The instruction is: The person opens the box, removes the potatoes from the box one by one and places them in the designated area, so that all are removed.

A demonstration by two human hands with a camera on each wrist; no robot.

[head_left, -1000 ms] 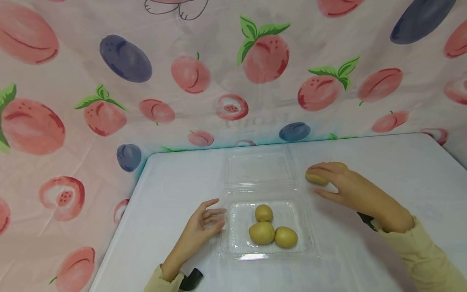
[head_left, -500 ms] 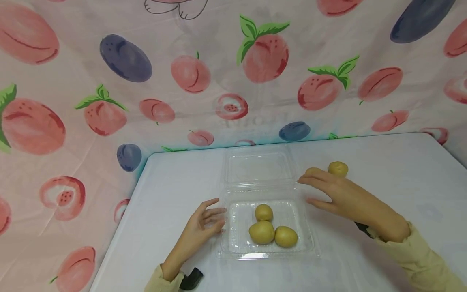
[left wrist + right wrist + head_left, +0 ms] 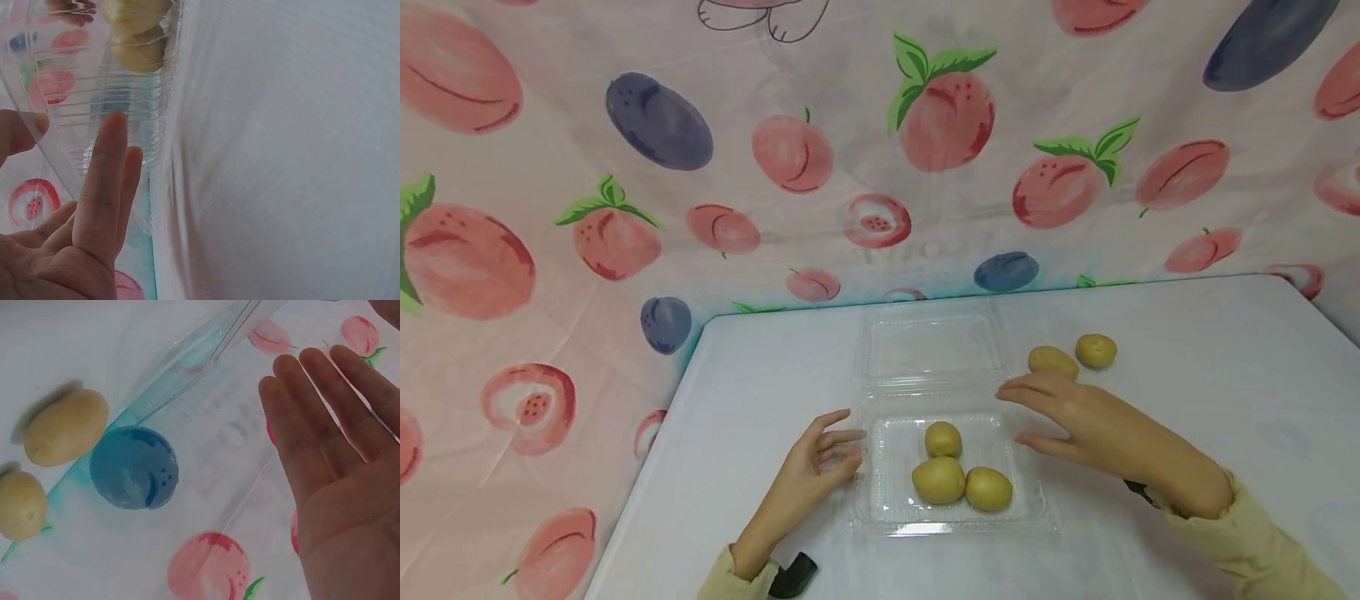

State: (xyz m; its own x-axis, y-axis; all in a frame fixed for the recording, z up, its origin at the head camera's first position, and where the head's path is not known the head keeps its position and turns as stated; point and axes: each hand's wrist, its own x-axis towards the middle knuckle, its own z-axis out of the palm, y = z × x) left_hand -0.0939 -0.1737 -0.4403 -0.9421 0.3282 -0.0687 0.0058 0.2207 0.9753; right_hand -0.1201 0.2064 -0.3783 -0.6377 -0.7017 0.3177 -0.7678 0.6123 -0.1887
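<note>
A clear plastic clamshell box (image 3: pixel 880 512) lies with its lid (image 3: pixel 936 346) folded back toward the wall. Inside its base are three potatoes: a small one (image 3: pixel 943 439), a large one (image 3: pixel 938 481) and one at the right (image 3: pixel 988 489). My left hand (image 3: pixel 808 467) is at the box's left wall, fingers extended; the left wrist view shows fingertips (image 3: pixel 114 125) right at the ribbed side. My right hand (image 3: pixel 1075 417) hovers by the box's right edge, fingers straight, palm bare in the right wrist view. Beyond it lie two more potatoes, one nearer (image 3: pixel 1052 361) and one farther (image 3: pixel 1096 351).
A white cloth covers the table (image 3: pixel 1225 375). Behind it hangs a fruit-printed curtain (image 3: pixel 820 75), which also runs along the left side. Dark wrist straps (image 3: pixel 793 575) show at both cuffs.
My right hand has drawn left and toward me from the two loose potatoes, which are now uncovered on the table. The left hand and the box have stayed in place.
</note>
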